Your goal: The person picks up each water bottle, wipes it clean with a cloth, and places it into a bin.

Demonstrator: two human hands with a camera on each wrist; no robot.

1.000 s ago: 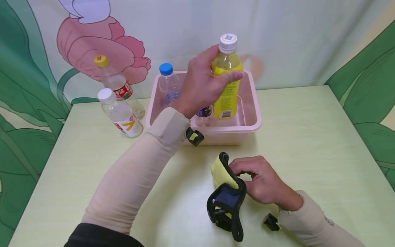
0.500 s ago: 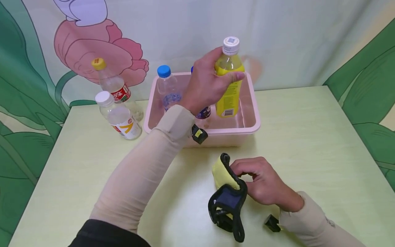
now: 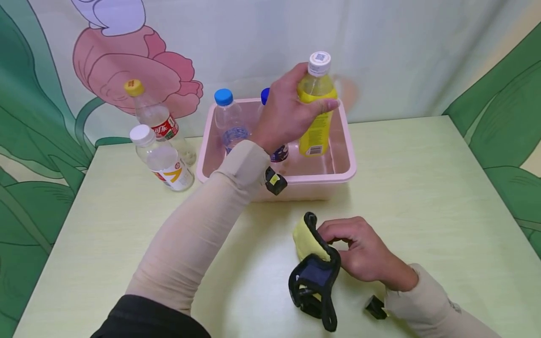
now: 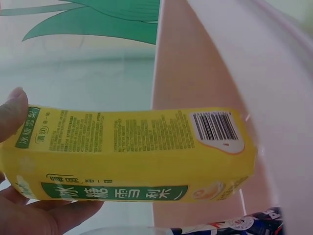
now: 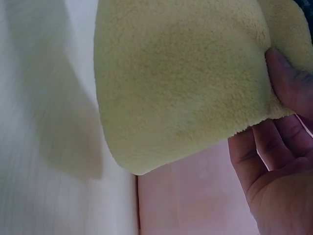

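Note:
My left hand (image 3: 287, 110) grips a yellow drink bottle (image 3: 317, 129) with a white cap, near its upper part. The bottle is nearly upright, its lower end within the opening of a pink plastic basin (image 3: 313, 179). In the left wrist view, thumb and fingers lie round the yellow label (image 4: 127, 152), beside the basin's wall. Nearer the front, my right hand (image 3: 367, 253) pinches a yellow fleece cloth (image 3: 308, 241) with black edging and a dark blue patch. The right wrist view shows the thumb on the cloth (image 5: 181, 88) and fingers behind its edge.
Inside the basin stand a blue-capped clear bottle (image 3: 230, 124) and a dark-blue-capped bottle (image 3: 265, 95), partly hidden by my left hand. Left of the basin, a white-capped bottle (image 3: 166, 164) and a yellow-capped bottle (image 3: 156, 117) stand on the table (image 3: 422, 188). A curtain (image 3: 393, 56) hangs behind.
My left hand has moved slightly right with the yellow bottle, which remains at the basin. My right hand and the cloth have shifted only a little.

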